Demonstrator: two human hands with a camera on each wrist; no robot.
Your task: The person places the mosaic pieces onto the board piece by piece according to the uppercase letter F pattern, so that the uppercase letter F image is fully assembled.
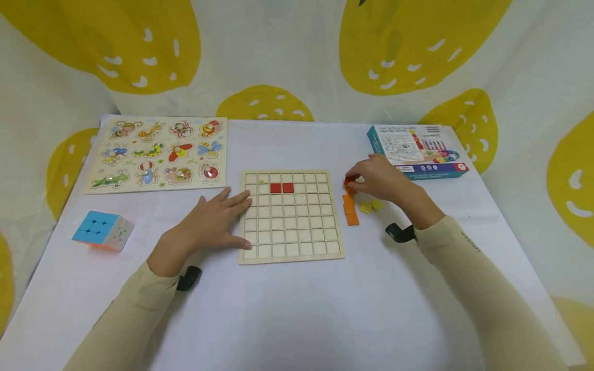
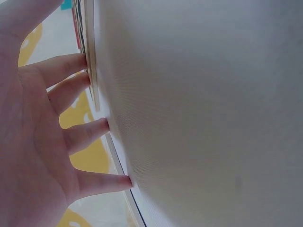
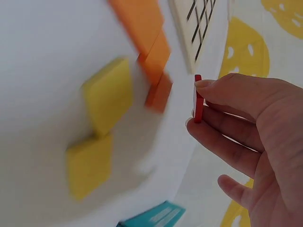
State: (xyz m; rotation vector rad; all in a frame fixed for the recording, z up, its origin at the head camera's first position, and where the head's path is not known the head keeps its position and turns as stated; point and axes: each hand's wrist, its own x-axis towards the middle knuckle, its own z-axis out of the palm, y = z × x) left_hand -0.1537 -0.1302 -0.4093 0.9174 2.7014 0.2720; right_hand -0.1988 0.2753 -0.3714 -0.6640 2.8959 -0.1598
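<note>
My left hand [image 1: 209, 221] rests with spread, straight fingers along the left edge of the wooden grid board [image 1: 290, 211]. In the left wrist view, its fingertips [image 2: 124, 181] reach toward the board's side and the white tabletop. Two red square tiles [image 1: 281, 188] sit side by side in cells near the top of the grid. To the right of the board, my right hand [image 1: 378, 178] pinches a red tile [image 3: 199, 106] between thumb and fingers, held on edge. Several orange tiles [image 1: 350, 212] lie in a line below that hand, with two yellow tiles [image 1: 365, 207] beside them.
An insect picture puzzle board [image 1: 160, 154] lies at the back left. In front of it stands a puzzle cube [image 1: 97, 228] with a blue top. A teal-sided toy box [image 1: 417, 149] lies behind my right hand. A lemon-patterned curtain [image 1: 287, 51] borders the table.
</note>
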